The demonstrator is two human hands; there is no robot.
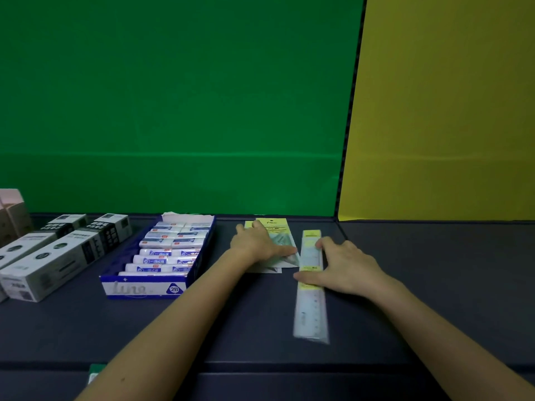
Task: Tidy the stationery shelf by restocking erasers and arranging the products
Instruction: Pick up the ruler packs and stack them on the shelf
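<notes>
A blue display box (162, 288) marked 2B holds rows of white erasers (169, 243) on the dark shelf. To its right lies a flat packet with a yellow header card (272, 224); my left hand (256, 241) rests flat on it, fingers spread. A long clear ruler with yellow labels (311, 308) lies lengthwise beside the packet. My right hand (344, 264) holds the ruler's upper half, thumb on its left edge and fingers on its right edge.
White and black product boxes (49, 256) lie in rows at the left, with pink boxes (11, 209) behind them. The dark shelf (434, 270) runs right past a divider, backed by green and yellow walls. A front ledge crosses the bottom.
</notes>
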